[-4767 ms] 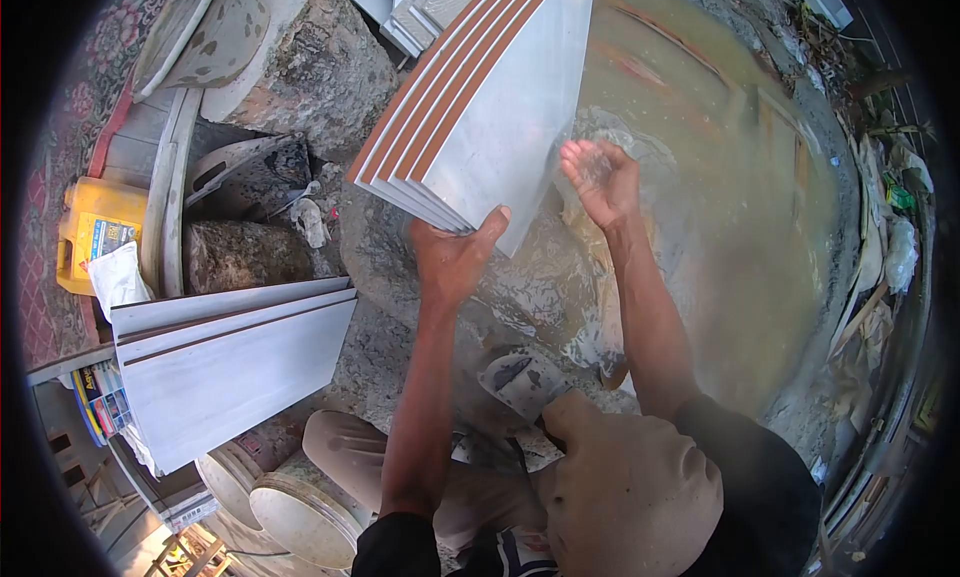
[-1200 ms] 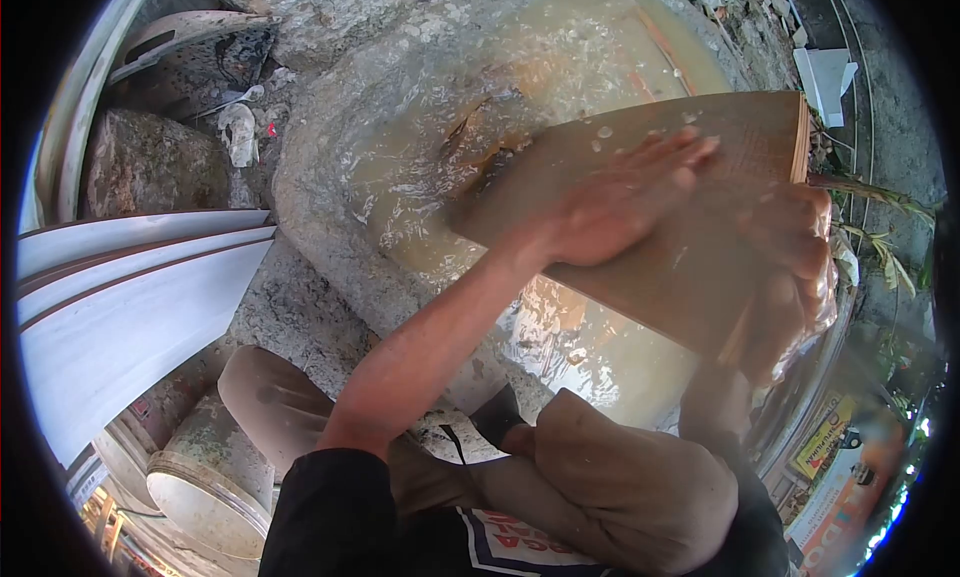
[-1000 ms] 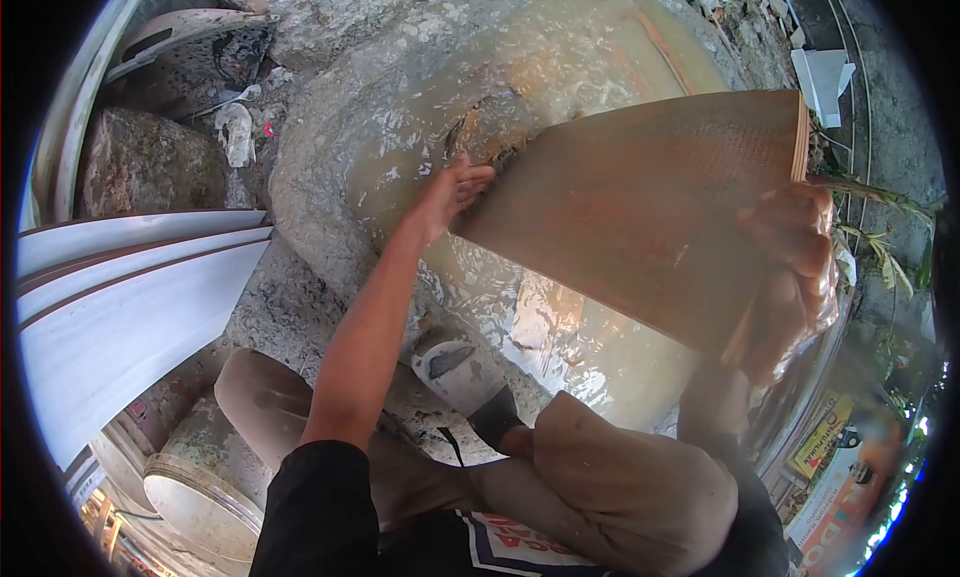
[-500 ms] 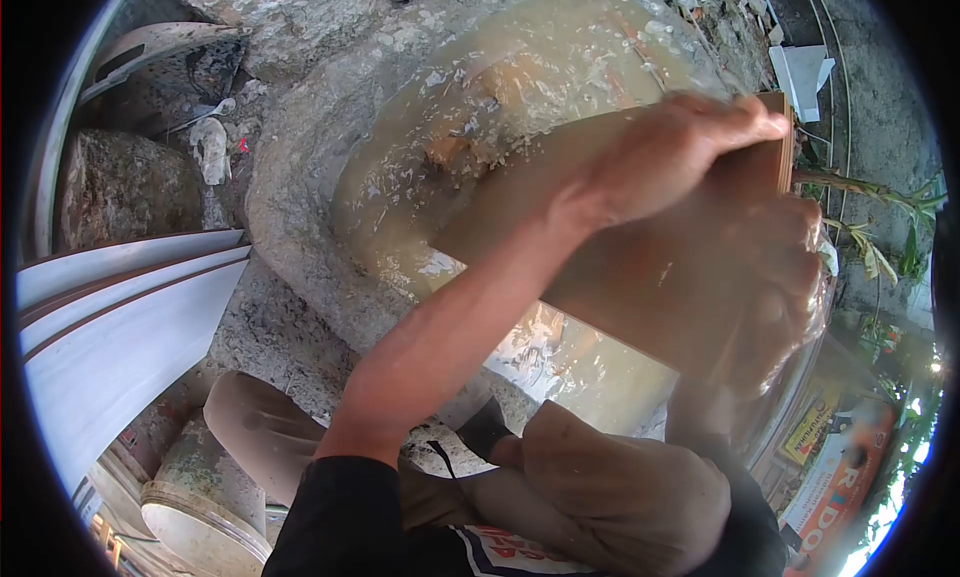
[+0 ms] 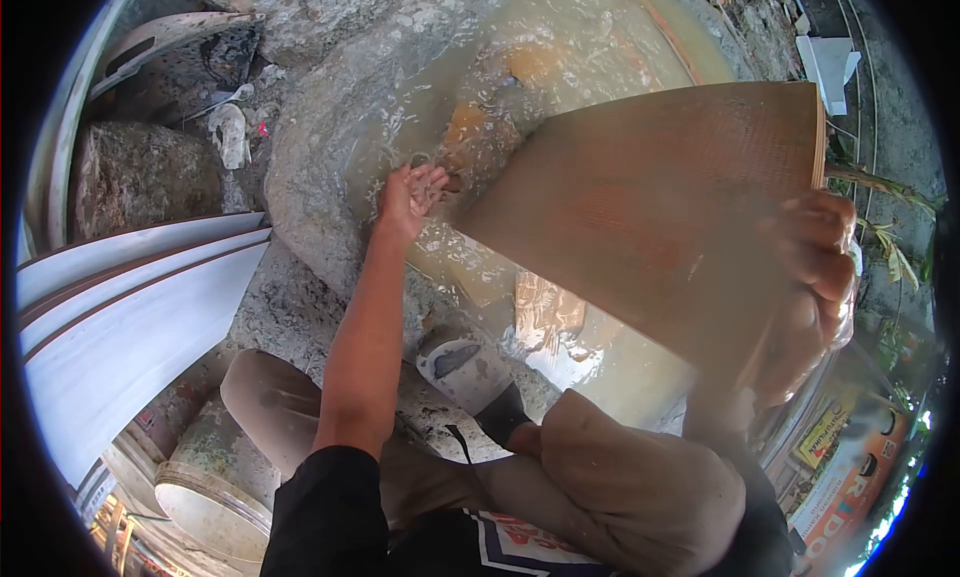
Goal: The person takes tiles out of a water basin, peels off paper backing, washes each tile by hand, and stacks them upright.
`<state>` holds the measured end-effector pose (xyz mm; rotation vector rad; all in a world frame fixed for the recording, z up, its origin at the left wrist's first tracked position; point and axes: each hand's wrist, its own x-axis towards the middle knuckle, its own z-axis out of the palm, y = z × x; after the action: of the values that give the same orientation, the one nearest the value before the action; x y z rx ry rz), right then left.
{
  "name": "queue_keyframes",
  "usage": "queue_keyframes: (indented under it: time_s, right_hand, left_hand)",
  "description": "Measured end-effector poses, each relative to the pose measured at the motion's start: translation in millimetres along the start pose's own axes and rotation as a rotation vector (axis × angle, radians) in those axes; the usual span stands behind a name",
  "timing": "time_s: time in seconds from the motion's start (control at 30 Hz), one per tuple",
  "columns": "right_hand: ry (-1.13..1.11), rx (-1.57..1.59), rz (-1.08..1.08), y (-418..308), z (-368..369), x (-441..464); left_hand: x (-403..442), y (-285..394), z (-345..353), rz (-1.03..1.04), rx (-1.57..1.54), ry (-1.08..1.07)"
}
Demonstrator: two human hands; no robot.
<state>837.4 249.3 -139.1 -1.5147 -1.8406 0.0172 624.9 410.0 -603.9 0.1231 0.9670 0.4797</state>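
Observation:
A large brown ceramic tile [image 5: 640, 197], its ribbed back wet and facing up, is held tilted over a puddle of cloudy water [image 5: 600, 52]. Layered edges at its right end suggest more than one tile there. My right hand [image 5: 815, 267] grips that right edge, fingers wrapped over it; the palm side is partly blurred. My left hand [image 5: 412, 195] is off the tile, at the water by its lower left corner. The fingers are loosely curled and apart, with nothing seen in them. Submerged tile pieces [image 5: 548, 312] show in the water below.
White-faced tiles [image 5: 150, 307] with brown edges lean at the left. A bucket [image 5: 215, 487] stands below them, and a rough stone block [image 5: 145, 182] above. My sandalled foot [image 5: 465, 372] rests by the basin's concrete rim [image 5: 310, 177]. An orange printed box [image 5: 850, 477] lies lower right.
My left hand has left the tile's upper right edge and moved left and down to the water. My right hand keeps its grip on the tile. The view has shifted slightly.

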Motion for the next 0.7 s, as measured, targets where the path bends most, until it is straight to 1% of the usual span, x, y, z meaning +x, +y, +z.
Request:
queue_keyframes:
  time_s: [0.07,0.1,0.13,0.2,0.23,0.27,0.3,0.33,0.37,0.4,0.43,0.5,0.53,0.57,0.63,0.67,0.7]
  right_hand:
    - [-0.037,-0.007,-0.047,6.5,-6.6,3.9]
    - [-0.056,-0.021,-0.067,7.0,-12.0,5.4]
    - [-0.021,-0.03,-0.042,-0.8,-7.3,8.0]
    - [0.05,-0.045,0.011,-16.5,2.0,13.5]
    - [0.055,-0.044,-0.007,-13.2,3.0,14.3]
    - [0.051,-0.051,-0.016,-11.7,2.9,13.1]
    - [0.047,-0.058,-0.026,-10.6,2.6,11.8]
    - [0.042,-0.073,-0.037,-7.3,0.2,9.5]
    - [0.078,-0.058,0.017,-8.6,4.4,9.7]
    - [0.114,-0.041,0.07,-10.3,8.4,10.0]
    - [0.184,-0.001,0.192,-17.8,14.2,9.6]
    - [0.188,-0.006,0.231,-21.0,18.2,14.9]
    - [0.129,-0.052,0.15,-17.3,15.0,19.2]
    - [0.073,-0.102,0.072,-12.9,10.7,23.7]
    - [0.016,-0.132,-0.011,-8.2,9.6,32.2]
    - [-0.011,-0.145,-0.053,-5.7,9.1,36.3]
    - [-0.016,-0.145,-0.075,-4.3,10.3,38.6]
  left_hand:
    - [6.4,-3.1,-12.2,0.074,0.045,0.282]
    - [9.1,-2.7,-3.7,0.04,0.035,0.289]
    - [3.5,4.7,16.2,0.005,0.025,0.294]
    - [-22.7,16.6,55.9,0.019,-0.036,0.042]
    - [-72.1,32.4,104.4,0.07,-0.088,-0.216]
    - [-122.8,46.9,150.7,0.1,-0.01,-0.354]
    - [-175.8,55.5,193.0,0.244,0.096,-0.556]
    - [-203.7,54.8,223.6,0.412,0.152,-0.779]
    - [-241.4,65.3,243.2,0.697,0.434,-0.877]
    - [-276.2,70.1,258.8,0.636,0.389,-1.037]
    - [-295.9,71.6,267.7,0.568,0.341,-1.196]
    - [-294.2,70.6,265.5,0.696,0.429,-1.199]
    - [-289.4,67.2,263.1,0.754,0.477,-1.205]
    - [-269.1,51.4,252.9,0.783,0.736,-1.03]
    - [-216.9,35.5,211.6,0.774,0.961,-0.886]
    - [-196.4,35.7,186.3,0.602,1.119,-0.758]
    - [-152.6,28.9,155.5,0.498,1.064,-0.74]
